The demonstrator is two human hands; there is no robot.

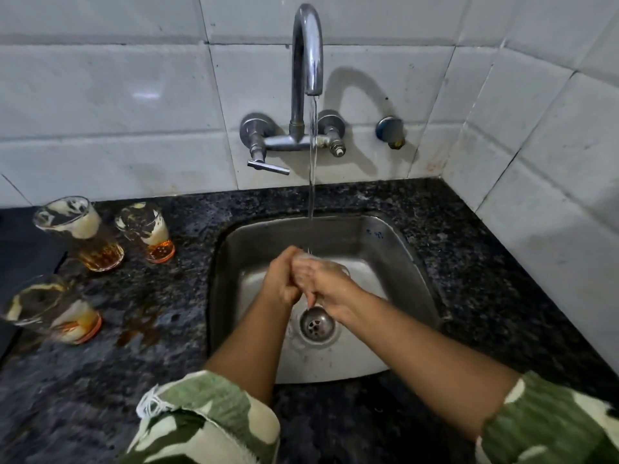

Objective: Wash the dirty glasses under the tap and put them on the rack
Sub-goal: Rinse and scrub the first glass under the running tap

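Both hands meet over the steel sink (395, 249), under the stream from the tap (307, 48). My right hand (330, 289) wraps around a clear glass (341, 267), of which only a bit of rim shows. My left hand (283, 279) is closed against the glass's other side. Water lands on the fingers. Three dirty glasses with foam and amber dregs stand on the counter to the left: one at the back left (80, 234), one beside it (149, 232), one nearer and blurred (53, 308). No rack is in view.
The black granite counter (485, 279) surrounds the sink, with a brown spill (137, 329) near the front glass. The tap lever (268, 167) sticks out from the tiled wall. The drain (316, 324) lies below my hands. A dark slab (23, 249) sits at the far left.
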